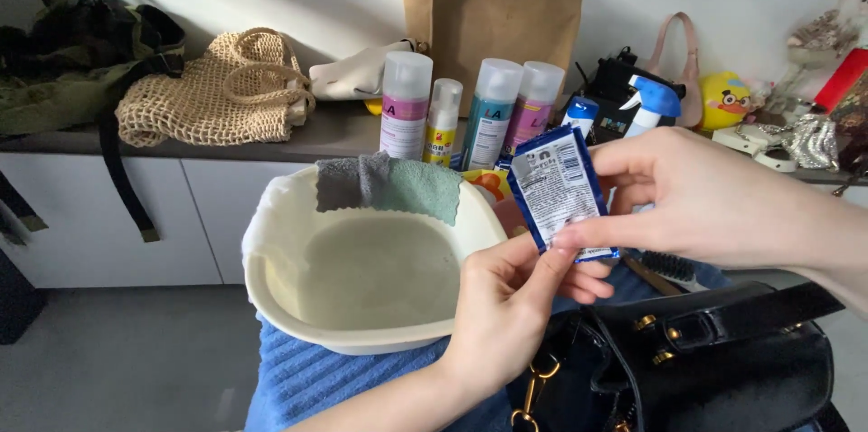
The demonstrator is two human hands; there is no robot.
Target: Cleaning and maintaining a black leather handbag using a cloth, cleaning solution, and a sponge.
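Above a blue towel, beside a cream basin of cloudy water, the left hand and right hand both pinch a small blue sachet, which appears still sealed. Two cloths hang over the basin's far rim. A black handbag lies nearest the person; spray bottles line the table's near edge.
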